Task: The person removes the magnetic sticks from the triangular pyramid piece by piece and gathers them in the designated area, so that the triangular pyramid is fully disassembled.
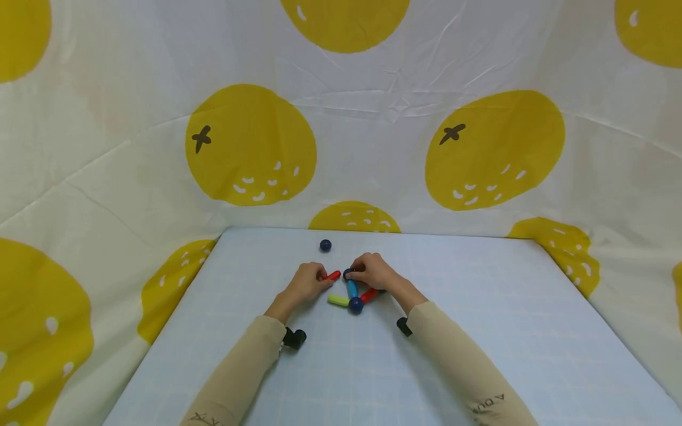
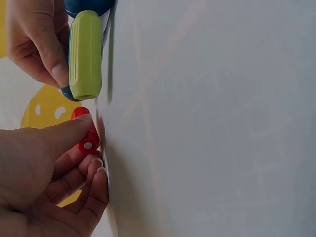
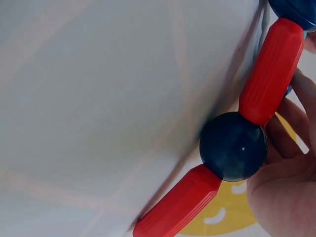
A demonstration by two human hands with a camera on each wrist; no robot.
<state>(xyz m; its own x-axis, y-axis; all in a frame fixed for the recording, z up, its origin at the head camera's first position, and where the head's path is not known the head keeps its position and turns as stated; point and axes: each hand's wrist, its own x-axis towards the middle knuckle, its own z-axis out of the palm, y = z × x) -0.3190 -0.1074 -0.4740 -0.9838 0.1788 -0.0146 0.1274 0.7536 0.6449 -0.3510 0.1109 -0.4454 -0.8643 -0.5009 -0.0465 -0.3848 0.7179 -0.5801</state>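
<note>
In the head view my left hand [image 1: 306, 282] pinches a short red rod [image 1: 333, 276] between thumb and fingers; a pale round dot shows on the rod's end [image 2: 88, 145]. Thumb and fingers of my right hand [image 1: 375, 272] grip a dark blue ball [image 1: 348, 273] at the far end of a light blue rod [image 1: 352, 289]. That rod meets a nearer dark blue ball [image 1: 356, 305], from which a lime rod [image 1: 338, 300] and a red rod [image 1: 369, 295] also branch. Under the right hand, another dark blue ball [image 3: 233, 146] links this red rod to a further red rod [image 3: 177, 205].
A loose dark blue ball [image 1: 325, 245] lies farther back on the pale checked table [image 1: 341, 373]. Behind the table hangs a white cloth [image 1: 367, 148] with yellow fruit prints. Dark wrist cameras [image 1: 295, 338] stick out below both sleeves.
</note>
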